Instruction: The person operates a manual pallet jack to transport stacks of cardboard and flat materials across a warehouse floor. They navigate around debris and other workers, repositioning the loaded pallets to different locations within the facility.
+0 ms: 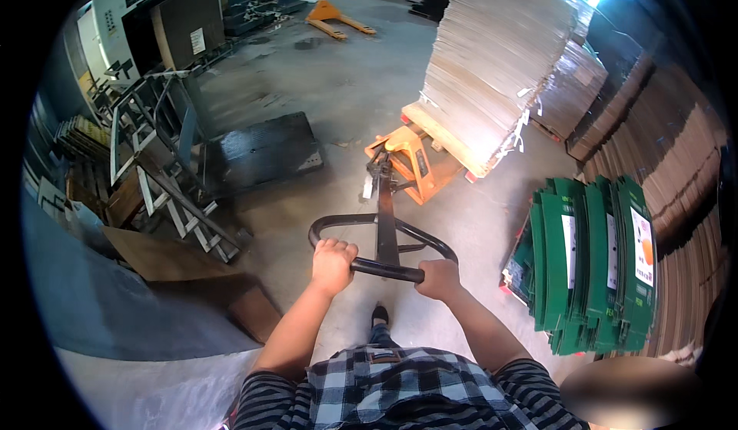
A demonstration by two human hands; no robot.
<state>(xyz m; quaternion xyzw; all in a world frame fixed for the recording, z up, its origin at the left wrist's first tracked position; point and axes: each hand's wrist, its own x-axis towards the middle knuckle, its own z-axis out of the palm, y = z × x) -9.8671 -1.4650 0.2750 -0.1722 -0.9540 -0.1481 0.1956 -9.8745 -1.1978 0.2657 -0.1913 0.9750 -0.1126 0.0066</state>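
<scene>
Left hand [334, 265] and right hand [440, 280] wrapped round pallet-jack handle [387, 270]; steer slowly, evenly, so tall sheet stack [492, 61] doesn't sway.

Printed labels [643, 249] on green cardboard [549, 257]

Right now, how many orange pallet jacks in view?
2. The near jack is ahead, its handle held by the left hand and right hand; the far jack sits farther back, near the top. Others could be hidden.
</scene>
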